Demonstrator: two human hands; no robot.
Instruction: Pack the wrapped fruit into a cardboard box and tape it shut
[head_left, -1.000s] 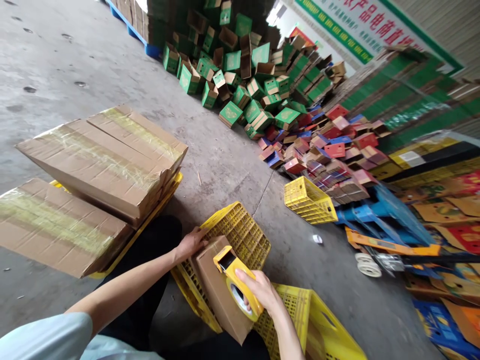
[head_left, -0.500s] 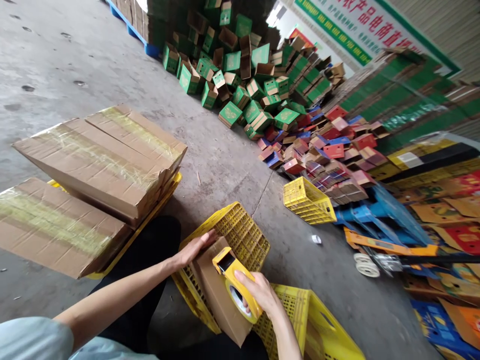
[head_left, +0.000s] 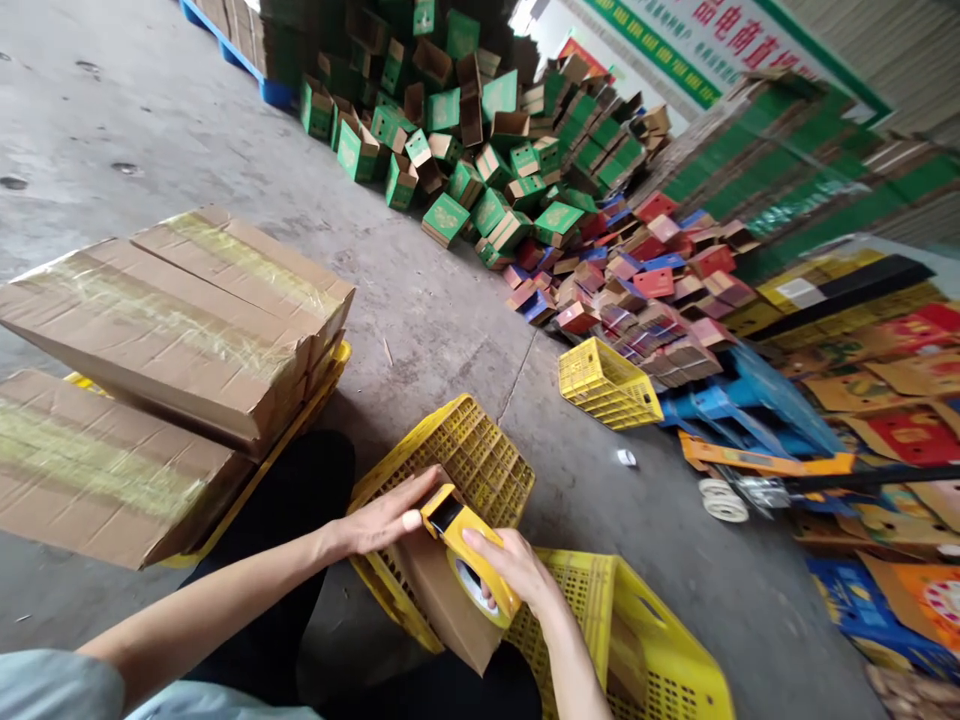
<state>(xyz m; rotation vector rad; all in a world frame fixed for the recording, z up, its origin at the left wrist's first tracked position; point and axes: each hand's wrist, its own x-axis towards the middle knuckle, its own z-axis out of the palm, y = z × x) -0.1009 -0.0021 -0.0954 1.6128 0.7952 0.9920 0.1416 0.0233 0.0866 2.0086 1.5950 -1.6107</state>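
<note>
so the right hand is gripping the yellow tape dispenser with fingers curled tight, running it over the cardboard box at 6 o'clock, while the left hand is lying flat, fingers spread, on the box's top edge, on a yellow crate.

Left hand flat, right hand clenched.

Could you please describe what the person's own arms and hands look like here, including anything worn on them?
Both hands are bare, with no gloves. The left hand shows no rings or watch; its forearm is uncovered up to a short, pale light-blue sleeve at the bottom left corner. The right hand and its forearm are likewise uncovered, with no sleeve in view. No bracelets or markings show on either arm.
</note>
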